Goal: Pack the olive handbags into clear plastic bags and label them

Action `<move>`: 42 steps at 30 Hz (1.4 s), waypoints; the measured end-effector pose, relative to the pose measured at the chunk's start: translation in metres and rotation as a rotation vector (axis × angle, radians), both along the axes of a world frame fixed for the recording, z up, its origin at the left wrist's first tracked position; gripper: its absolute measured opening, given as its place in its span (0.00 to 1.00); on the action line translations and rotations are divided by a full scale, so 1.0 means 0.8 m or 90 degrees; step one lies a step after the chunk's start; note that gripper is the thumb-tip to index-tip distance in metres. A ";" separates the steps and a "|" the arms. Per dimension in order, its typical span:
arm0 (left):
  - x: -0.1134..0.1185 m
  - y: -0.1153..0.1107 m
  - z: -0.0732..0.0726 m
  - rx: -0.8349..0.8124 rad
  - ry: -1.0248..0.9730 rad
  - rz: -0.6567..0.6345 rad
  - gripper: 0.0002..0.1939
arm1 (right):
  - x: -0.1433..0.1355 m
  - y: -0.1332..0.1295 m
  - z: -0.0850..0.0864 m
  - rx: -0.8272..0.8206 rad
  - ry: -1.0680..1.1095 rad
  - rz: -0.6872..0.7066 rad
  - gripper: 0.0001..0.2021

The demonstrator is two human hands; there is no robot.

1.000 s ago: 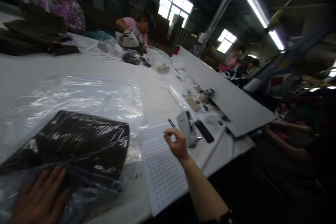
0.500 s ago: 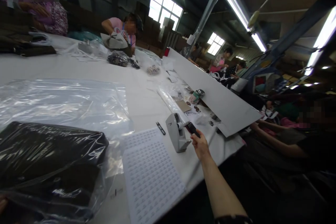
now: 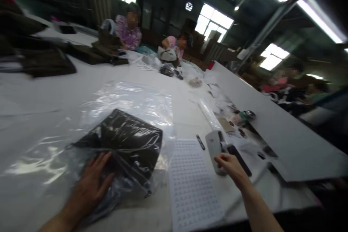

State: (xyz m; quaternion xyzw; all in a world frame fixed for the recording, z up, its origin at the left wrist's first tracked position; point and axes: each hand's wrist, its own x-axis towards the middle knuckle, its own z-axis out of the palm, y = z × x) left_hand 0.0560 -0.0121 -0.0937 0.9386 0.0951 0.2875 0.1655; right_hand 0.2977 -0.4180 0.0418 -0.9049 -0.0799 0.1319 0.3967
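Left hand [image 3: 91,185] pressing flat, fingers spread, on the bagged dark garment [image 3: 122,143], right hand [image 3: 230,163] curling loosely against the tape dispenser [image 3: 213,145], label sheet [image 3: 191,185] lying between garment and dispenser.

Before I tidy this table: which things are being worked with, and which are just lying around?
In use:
left hand pressing the bagged dark garment
right hand at the tape dispenser
label sheet

Lying about:
small snips
black phone
folded dark garments

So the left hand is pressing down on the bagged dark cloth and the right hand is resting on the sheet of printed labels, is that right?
Not quite. In the head view the right hand is at the grey tape dispenser, beside the sheet of printed labels, not resting on it. The left hand does press down on the bagged dark cloth.
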 end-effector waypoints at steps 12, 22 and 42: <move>-0.023 0.000 0.001 -0.047 0.000 -0.008 0.39 | -0.142 0.453 0.021 -0.422 -0.337 0.780 0.10; -0.035 0.008 0.010 -0.109 -0.086 0.012 0.34 | -0.062 0.427 0.062 -0.534 -0.448 0.476 0.22; -0.043 0.007 0.134 -1.594 0.018 -0.046 0.06 | -0.234 0.279 -0.116 -0.001 -0.730 0.556 0.18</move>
